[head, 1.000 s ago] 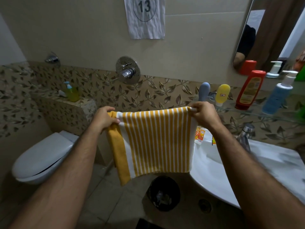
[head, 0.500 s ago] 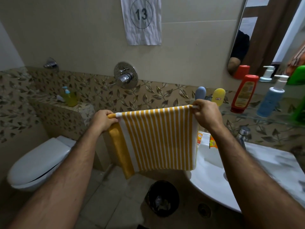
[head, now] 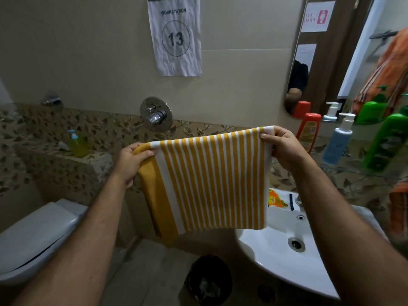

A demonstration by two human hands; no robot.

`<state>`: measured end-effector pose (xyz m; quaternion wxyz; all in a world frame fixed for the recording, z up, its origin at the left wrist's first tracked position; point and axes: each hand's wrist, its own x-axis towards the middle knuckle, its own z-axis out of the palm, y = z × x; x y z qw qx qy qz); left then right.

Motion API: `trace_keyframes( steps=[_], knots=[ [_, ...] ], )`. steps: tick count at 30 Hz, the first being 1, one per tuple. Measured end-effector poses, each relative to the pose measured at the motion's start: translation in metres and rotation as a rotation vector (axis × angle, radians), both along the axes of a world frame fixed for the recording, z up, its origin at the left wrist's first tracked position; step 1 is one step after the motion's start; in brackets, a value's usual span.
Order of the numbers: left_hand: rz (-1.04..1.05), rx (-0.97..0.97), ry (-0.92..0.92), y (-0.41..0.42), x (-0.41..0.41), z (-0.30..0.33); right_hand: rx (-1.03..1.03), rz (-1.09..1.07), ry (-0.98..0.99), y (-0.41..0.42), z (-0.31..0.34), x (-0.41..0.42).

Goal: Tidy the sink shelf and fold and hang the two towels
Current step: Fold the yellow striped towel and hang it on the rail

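Observation:
A yellow-and-white striped towel (head: 209,182) hangs folded in front of me, stretched flat between both hands. My left hand (head: 130,161) pinches its upper left corner and my right hand (head: 284,149) pinches its upper right corner, held a little higher. Behind my right hand runs the glass sink shelf (head: 344,171) with a red bottle (head: 308,131), a blue pump bottle (head: 337,144) and a green bottle (head: 388,144) standing on it. An orange striped cloth (head: 397,213) shows at the right edge.
The white sink (head: 287,257) lies below right, with an orange sachet (head: 276,200) on its rim. A toilet (head: 37,237) stands at lower left, a black bin (head: 209,279) on the floor between them. A yellow soap bottle (head: 76,143) sits on the tiled ledge. The mirror (head: 344,51) hangs above the shelf.
Both hands have lifted the towel and carried it right, the right corner now higher than the left. The view has tilted up and right, showing a green bottle on the shelf.

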<state>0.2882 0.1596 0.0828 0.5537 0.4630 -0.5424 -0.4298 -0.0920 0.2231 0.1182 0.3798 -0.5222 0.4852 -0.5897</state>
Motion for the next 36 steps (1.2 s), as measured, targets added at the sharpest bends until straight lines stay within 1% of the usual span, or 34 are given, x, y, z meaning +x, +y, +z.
trace_keyframes(
  steps=[6, 8, 11, 13, 15, 16, 17, 18, 20, 21, 23, 25, 29, 31, 33, 34, 36],
  knots=[
    [-0.065, -0.004, 0.091, -0.001, -0.009, 0.006, -0.042, -0.166, 0.119, 0.004, 0.006, 0.002],
    [-0.129, 0.022, 0.192, -0.003, -0.009, 0.009, -0.048, -0.168, 0.112, 0.007, 0.010, 0.004],
    [-0.225, 0.060, 0.399, -0.004, 0.002, 0.010, -0.120, -0.137, -0.009, 0.010, 0.023, 0.010],
    [-0.313, 0.161, 0.499, 0.003, 0.001, -0.009, -0.141, -0.156, -0.085, 0.007, 0.032, 0.019],
    [-0.337, 0.360, 0.610, 0.016, -0.010, -0.053, -0.095, -0.186, -0.100, 0.000, 0.032, 0.031],
    [-0.326, 0.452, 0.626, 0.024, -0.019, -0.073, -0.059, -0.201, -0.087, -0.004, 0.029, 0.036],
    [-0.328, 0.505, 0.606, 0.030, -0.027, -0.088, -0.019, -0.210, -0.076, -0.008, 0.023, 0.040],
    [-0.358, 0.514, 0.560, 0.035, -0.035, -0.097, 0.017, -0.218, -0.071, -0.010, 0.017, 0.042],
    [-0.415, 0.476, 0.451, 0.038, -0.042, -0.102, 0.068, -0.251, -0.057, -0.013, 0.008, 0.043],
    [-0.421, 0.453, 0.437, 0.038, -0.042, -0.099, 0.090, -0.274, -0.060, -0.013, 0.006, 0.042],
    [-0.388, 0.401, 0.467, 0.030, -0.037, -0.097, 0.116, -0.303, -0.096, -0.010, 0.008, 0.039],
    [-0.350, 0.395, 0.530, 0.027, -0.034, -0.104, 0.129, -0.296, -0.141, -0.006, 0.011, 0.036],
    [-0.416, 0.496, 0.616, 0.039, -0.041, -0.142, 0.151, -0.245, -0.214, 0.000, 0.015, 0.042],
    [-0.441, 0.520, 0.598, 0.046, -0.051, -0.147, 0.164, -0.251, -0.212, -0.001, 0.013, 0.045],
    [-0.405, 0.497, 0.483, 0.045, -0.059, -0.138, 0.172, -0.268, -0.215, 0.000, 0.012, 0.047],
    [-0.348, 0.476, 0.434, 0.043, -0.061, -0.132, 0.176, -0.272, -0.223, 0.001, 0.013, 0.047],
    [-0.236, 0.446, 0.411, 0.029, -0.059, -0.119, 0.174, -0.259, -0.249, 0.005, 0.017, 0.046]
  ],
)
